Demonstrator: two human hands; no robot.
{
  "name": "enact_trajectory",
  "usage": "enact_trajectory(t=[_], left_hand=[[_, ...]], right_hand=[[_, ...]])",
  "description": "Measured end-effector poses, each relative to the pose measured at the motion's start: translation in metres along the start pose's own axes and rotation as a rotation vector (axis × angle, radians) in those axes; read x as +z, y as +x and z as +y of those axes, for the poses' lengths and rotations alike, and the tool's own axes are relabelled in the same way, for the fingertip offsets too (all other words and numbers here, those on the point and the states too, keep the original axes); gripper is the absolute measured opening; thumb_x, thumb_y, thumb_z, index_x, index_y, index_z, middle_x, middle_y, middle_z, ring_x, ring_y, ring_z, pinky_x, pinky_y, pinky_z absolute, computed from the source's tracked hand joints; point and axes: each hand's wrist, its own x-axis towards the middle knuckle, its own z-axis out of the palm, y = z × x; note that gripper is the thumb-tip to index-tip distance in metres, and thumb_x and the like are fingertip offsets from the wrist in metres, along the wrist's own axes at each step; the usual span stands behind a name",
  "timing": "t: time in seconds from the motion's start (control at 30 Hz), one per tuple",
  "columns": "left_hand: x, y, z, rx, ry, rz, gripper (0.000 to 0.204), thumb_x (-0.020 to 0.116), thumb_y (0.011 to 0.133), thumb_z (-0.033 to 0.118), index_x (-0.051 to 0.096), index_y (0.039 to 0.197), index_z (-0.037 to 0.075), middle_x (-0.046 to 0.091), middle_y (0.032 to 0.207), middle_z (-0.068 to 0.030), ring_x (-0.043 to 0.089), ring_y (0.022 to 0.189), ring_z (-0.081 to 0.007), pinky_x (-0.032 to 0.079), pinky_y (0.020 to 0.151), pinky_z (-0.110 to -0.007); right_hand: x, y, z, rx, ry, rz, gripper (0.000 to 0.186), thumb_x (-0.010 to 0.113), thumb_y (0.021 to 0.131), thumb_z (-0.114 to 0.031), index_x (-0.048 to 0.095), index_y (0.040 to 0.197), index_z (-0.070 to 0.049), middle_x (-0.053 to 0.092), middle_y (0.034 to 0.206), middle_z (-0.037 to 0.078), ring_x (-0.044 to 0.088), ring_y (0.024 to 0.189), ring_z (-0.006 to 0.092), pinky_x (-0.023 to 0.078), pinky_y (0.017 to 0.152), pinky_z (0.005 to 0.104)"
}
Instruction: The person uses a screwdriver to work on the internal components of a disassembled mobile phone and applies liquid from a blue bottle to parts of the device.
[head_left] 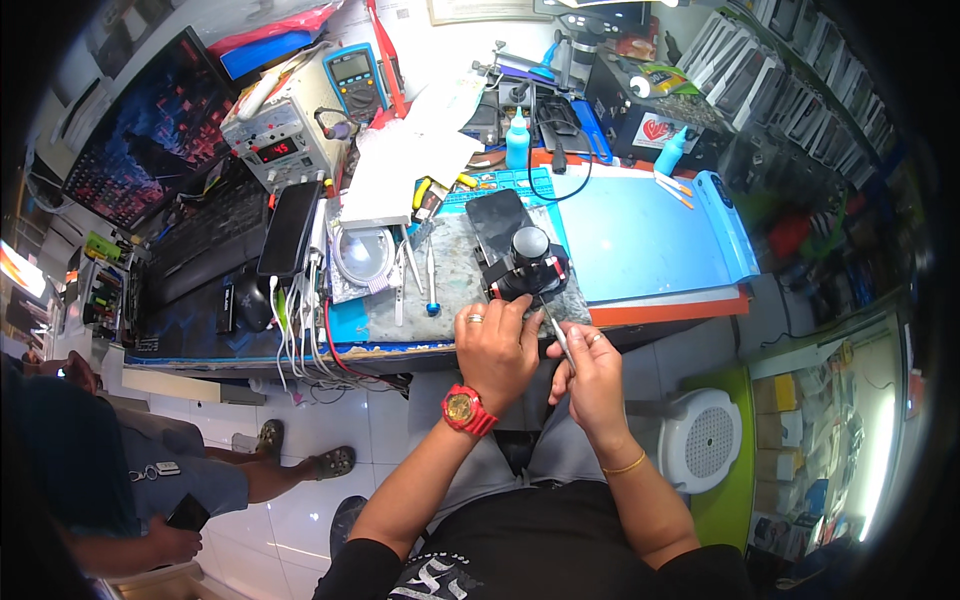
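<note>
A black phone lies on the grey stone-patterned mat, with a black clamp-like device topped by a round grey knob over its lower end. My left hand, with curled fingers, rests at the lower edge of this device; what its fingertips grip is hidden. My right hand holds a slim silver tool, its tip against the lower right of the device. A metal screwdriver and a round magnifier lie left of the phone.
A second phone and cables stand left; a power supply, laptop and bottle are behind. A blue sheet covers the right bench. A white stool is beside me; another person is at lower left.
</note>
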Motion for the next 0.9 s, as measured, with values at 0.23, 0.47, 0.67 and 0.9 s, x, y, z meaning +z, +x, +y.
enact_trajectory(t=[0.23,0.47,0.67,0.9], left_hand=[[0.0,-0.001,-0.002,-0.001,-0.01,0.004,0.024,0.087,0.091,0.016,0.077,0.112,0.007,0.071,0.092,-0.0086,0.067,0.087,-0.0307,0.05,0.09,-0.047],[0.002,-0.002,-0.004,0.002,-0.032,0.016,0.025,0.086,0.091,0.015,0.077,0.112,0.008,0.069,0.088,-0.0073,0.066,0.084,-0.0301,0.049,0.09,-0.046],[0.004,-0.004,-0.007,0.004,-0.057,0.029,0.024,0.084,0.091,0.012,0.076,0.114,0.008,0.069,0.086,-0.0064,0.066,0.083,-0.0299,0.049,0.09,-0.046],[0.002,-0.008,-0.014,0.011,-0.067,0.012,0.027,0.082,0.09,0.012,0.076,0.116,0.007,0.07,0.092,-0.0083,0.067,0.088,-0.031,0.049,0.092,-0.048]], right_hand=[[0.004,-0.003,-0.001,-0.066,-0.122,0.018,0.029,0.069,0.111,-0.01,0.06,0.132,0.008,0.068,0.104,0.009,0.061,0.062,0.006,0.055,0.048,0.0249],[-0.001,-0.004,0.004,-0.094,-0.22,0.047,0.029,0.067,0.111,-0.01,0.061,0.133,0.007,0.069,0.109,0.009,0.064,0.066,0.0098,0.057,0.054,0.0304],[0.014,0.025,-0.006,-0.718,-1.038,0.176,0.017,0.069,0.106,-0.014,0.073,0.109,0.002,0.076,0.089,0.022,0.075,0.07,0.0382,0.058,0.066,0.0508],[0.031,0.042,-0.002,-0.85,-1.288,0.242,0.014,0.073,0.096,-0.014,0.079,0.102,-0.003,0.078,0.083,0.021,0.077,0.075,0.0409,0.06,0.067,0.0508]])
